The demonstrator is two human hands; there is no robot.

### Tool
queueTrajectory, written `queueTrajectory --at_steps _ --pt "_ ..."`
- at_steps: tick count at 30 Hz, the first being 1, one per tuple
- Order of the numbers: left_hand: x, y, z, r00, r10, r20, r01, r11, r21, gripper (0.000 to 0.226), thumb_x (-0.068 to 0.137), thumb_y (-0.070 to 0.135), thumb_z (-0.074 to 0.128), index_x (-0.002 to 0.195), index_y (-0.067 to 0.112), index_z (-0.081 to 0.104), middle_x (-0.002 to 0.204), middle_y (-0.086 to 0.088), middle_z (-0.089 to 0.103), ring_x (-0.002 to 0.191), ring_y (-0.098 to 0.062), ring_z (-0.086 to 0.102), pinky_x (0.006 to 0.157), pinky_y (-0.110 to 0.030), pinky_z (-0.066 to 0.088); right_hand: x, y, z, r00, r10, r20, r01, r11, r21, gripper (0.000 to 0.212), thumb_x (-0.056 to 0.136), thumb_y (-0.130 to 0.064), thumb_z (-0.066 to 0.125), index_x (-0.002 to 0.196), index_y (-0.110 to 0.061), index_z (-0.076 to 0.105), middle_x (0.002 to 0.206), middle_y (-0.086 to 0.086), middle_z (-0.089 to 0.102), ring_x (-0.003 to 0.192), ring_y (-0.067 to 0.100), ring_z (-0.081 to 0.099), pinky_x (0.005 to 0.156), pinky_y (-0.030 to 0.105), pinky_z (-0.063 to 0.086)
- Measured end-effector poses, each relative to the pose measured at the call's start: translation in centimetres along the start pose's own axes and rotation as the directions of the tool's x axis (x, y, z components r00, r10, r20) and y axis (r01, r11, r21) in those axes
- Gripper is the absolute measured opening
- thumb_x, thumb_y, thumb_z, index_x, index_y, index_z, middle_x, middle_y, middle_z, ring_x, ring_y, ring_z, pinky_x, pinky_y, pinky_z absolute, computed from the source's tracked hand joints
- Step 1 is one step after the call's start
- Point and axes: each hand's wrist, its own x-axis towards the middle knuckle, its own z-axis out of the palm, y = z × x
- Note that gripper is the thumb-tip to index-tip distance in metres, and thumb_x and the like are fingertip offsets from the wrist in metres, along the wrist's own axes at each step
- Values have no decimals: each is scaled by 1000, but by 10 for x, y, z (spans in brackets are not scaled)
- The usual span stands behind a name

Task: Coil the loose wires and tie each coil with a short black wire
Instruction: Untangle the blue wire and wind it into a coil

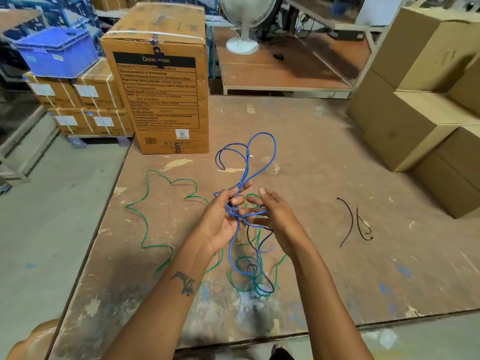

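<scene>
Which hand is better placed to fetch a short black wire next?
Likely the right hand: the short black wires lie on its side, while the left hand grips the blue wire.

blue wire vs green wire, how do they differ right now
The long blue wire is lifted in both hands, the left hand and right hand, with loops standing up; the long green wire lies untouched, sprawled flat on the worn wooden table. Both are thin, uncoiled, and tangle together near the table's front.
</scene>
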Motion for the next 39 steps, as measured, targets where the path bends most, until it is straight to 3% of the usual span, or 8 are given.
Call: queueTrajectory --at_steps 6,11,15,21,24,28,32,39 --pt "-16 2 19 997 -13 78 29 979 -201 33 100 18 47 126 10 64 65 9 39 45 -3 40 59 -20 40 -30 -10 -33 931 -37 364 149 947 -285 84 83 -91 44 132 -28 73 118 -3 76 82 12 61 77 26 54" --pt "-19 1 49 996 0 92 16 985 -173 30 107 29 45 125 11 62 68 9 40 44 -3 37 46 -18 40 -52 -13 -67 805 -69 589 286 915 -284 25 108 -23 60 103 -4 76 99 6 82 96 14 74 88 20 51" --pt "-16 -22 62 993 2 -121 7 997 77 40 105 36 51 133 9 62 63 7 55 51 -10 54 52 -23 52 -61 -11 -81 856 -168 490 264 955 -133 37 106 -35 51 97 -6 72 43 -2 49 60 31 63 59 33 50" --pt "-26 -75 60 984 -103 -149 144 944 298 48 91 69 54 89 21 59 67 8 48 44 -6 29 40 -19 21 -72 -4 -119 891 -150 428 184 982 -39 51 104 -51 38 103 -14 73 65 5 65 48 23 62 56 31 50" --pt "-33 -100 60 987 -117 -106 142 952 271 49 101 52 46 118 12 70 74 3 62 47 -8 47 44 -21 31 -74 1 -142 838 -74 541 236 942 -237 75 112 -51 24 91 -6 79 98 9 78 91 22 74 90 36 57" --pt "-42 -122 56 992 -125 25 116 968 223 48 102 31 43 140 9 62 132 -15 64 107 -27 65 74 -37 54 -86 12 -161 718 -167 676 575 689 -441 29 107 -32 61 101 -22 86 104 -1 62 108 9 58 100 19 43" --pt "-53 -144 56 995 -46 87 26 976 216 41 107 21 47 144 5 56 149 -13 57 128 -29 63 95 -44 55 -102 23 -164 741 -205 640 655 431 -620 19 100 -42 70 97 -28 83 99 -19 51 92 -6 53 81 13 40" --pt "-72 -182 55 999 -23 37 8 936 352 38 103 24 53 139 14 63 95 2 56 75 -15 62 77 -31 47 -101 43 -187 984 -177 27 159 791 -591 49 108 -54 45 85 -16 67 72 3 73 53 17 73 58 28 54"
